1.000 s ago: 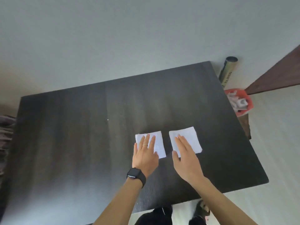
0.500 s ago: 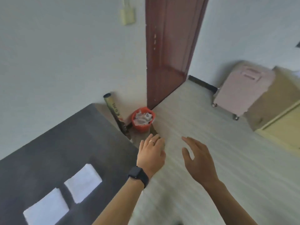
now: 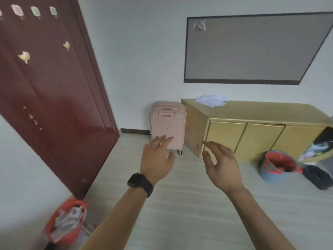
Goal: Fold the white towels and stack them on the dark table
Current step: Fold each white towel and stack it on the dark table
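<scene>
A crumpled heap of white cloth [image 3: 211, 100] lies on top of the yellow cabinet [image 3: 255, 123] across the room. My left hand [image 3: 157, 158], with a ring and a black watch on its wrist, is held out in the air with fingers apart and nothing in it. My right hand [image 3: 222, 164] floats beside it, fingers loosely spread and empty. Both hands are well short of the cabinet. The dark table and the two folded towels are out of view.
A dark red door [image 3: 54, 98] stands at left, with a red waste bin [image 3: 65, 222] below it. A pink suitcase [image 3: 168, 123] stands beside the cabinet. A blue bucket with red lining [image 3: 277, 166] and a black bag [image 3: 319, 175] sit on the floor at right.
The view has swung right, away from the dark table and its two folded towels, to face the cabinet. Both hands lifted off the towels and now hang empty in the air.
</scene>
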Demonstrator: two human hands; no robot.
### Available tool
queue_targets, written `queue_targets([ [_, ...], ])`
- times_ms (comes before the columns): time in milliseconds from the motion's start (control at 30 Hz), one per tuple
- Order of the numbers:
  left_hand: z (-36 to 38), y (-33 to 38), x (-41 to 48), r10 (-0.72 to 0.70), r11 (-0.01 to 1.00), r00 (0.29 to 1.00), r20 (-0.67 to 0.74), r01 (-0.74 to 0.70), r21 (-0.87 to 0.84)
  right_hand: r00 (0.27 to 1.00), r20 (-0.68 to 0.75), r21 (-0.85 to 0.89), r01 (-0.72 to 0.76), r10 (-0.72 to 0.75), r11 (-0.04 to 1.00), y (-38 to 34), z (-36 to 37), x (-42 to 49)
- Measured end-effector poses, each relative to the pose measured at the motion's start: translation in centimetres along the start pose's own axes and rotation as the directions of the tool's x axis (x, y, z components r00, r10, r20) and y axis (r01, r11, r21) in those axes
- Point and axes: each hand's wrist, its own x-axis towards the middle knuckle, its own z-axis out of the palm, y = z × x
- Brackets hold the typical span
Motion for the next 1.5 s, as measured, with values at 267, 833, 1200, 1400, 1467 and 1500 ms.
queue_targets([
  [267,8.0,2.4,20.3,0.138,0.987,0.990,0.032,-0.134,-0.091,0.994,-0.062,-0.109,-0.099,0.092,0.989,10.4,1.9,16.2],
  [833,24.9,10.8,57.2,0.298,0.954,0.948,0.111,-0.292,-0.061,0.967,-0.121,-0.168,-0.244,0.225,0.955,34.1,3.6,45.2],
  [1200,40.7,12.6,72.9,0.021,0.999,0.945,0.327,-0.010,-0.035,0.953,0.060,-0.170,-0.283,0.296,0.944,50.9,6.9,61.0],
  [1400,49.0,9.3,78.0,-0.093,0.995,0.876,0.473,0.094,0.022,0.870,0.256,-0.259,-0.360,0.422,0.897,58.6,13.8,66.0],
  [1467,52.2,8.2,79.8,-0.119,0.992,0.845,0.522,0.121,0.030,0.819,0.334,-0.292,-0.382,0.468,0.877,61.3,16.6,67.4],
  [1500,53.6,7.8,80.6,-0.127,0.991,0.824,0.552,0.130,0.034,0.789,0.371,-0.312,-0.390,0.489,0.866,62.5,18.0,68.0],
])
